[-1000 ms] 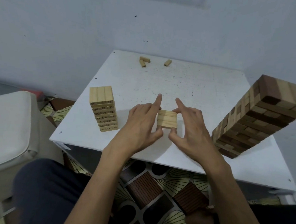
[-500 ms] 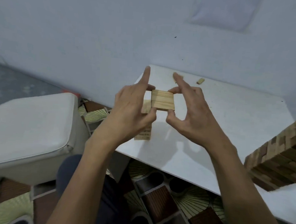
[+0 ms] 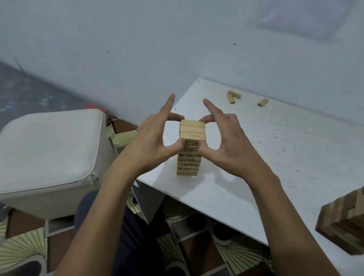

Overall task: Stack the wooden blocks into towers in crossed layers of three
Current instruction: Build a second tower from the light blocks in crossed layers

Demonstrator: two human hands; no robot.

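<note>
A layer of three pale wooden blocks (image 3: 192, 129) sits at the top of the small pale tower (image 3: 188, 165) near the table's left front corner. My left hand (image 3: 155, 136) pinches the layer's left side between thumb and middle finger, index finger raised. My right hand (image 3: 225, 140) pinches its right side the same way. I cannot tell whether the layer rests on the tower or hovers just above it. Three loose pale blocks (image 3: 234, 96) lie at the table's far edge.
The white table (image 3: 282, 156) stands against a grey wall. A large tower of dark and light blocks (image 3: 350, 220) stands at the right front edge. A white cushioned stool (image 3: 41, 150) is left of the table, over patterned floor tiles.
Both hands lifted the three-block layer off the table and carried it left, bringing it down onto the top of the small pale tower. My view swung left with them.
</note>
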